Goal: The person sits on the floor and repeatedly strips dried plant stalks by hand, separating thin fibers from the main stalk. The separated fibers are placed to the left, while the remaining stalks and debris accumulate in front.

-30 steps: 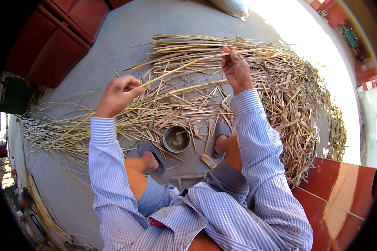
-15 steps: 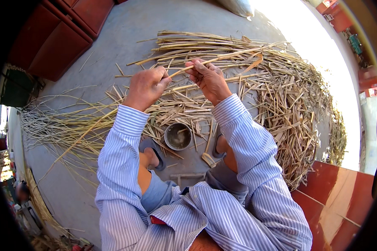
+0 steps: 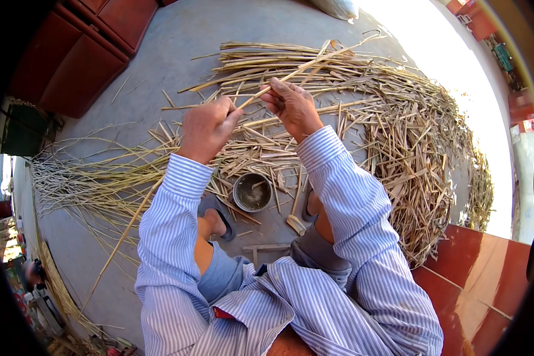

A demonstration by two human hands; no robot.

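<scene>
A long, thin dry stalk (image 3: 250, 101), pale tan and probably reed, slants between my hands. My left hand (image 3: 207, 127) wraps its fingers round it in a fist. Just to the right and slightly farther off, my right hand (image 3: 292, 108) pinches the same stalk between thumb and fingers. From there its far part rises toward the upper right, with a bent tip. A long stalk end (image 3: 121, 238) shows below my left wrist, slanting to the lower left; my sleeve hides whether it joins the held one. Both hands are above scattered cut stalk pieces (image 3: 261, 151).
A metal pot (image 3: 252, 193) with murky contents stands between my feet. Stripped leaves (image 3: 406, 184) heap at the right, and a bundle of stalks (image 3: 267, 59) lies beyond my hands. Thin greenish stems (image 3: 95, 178) spread at the left. A dark red sofa (image 3: 71, 59) stands far left.
The stalk's far part has swung up and away, tilting more steeply. My right hand has shifted slightly left. The stalk end at the lower left has swung closer to me.
</scene>
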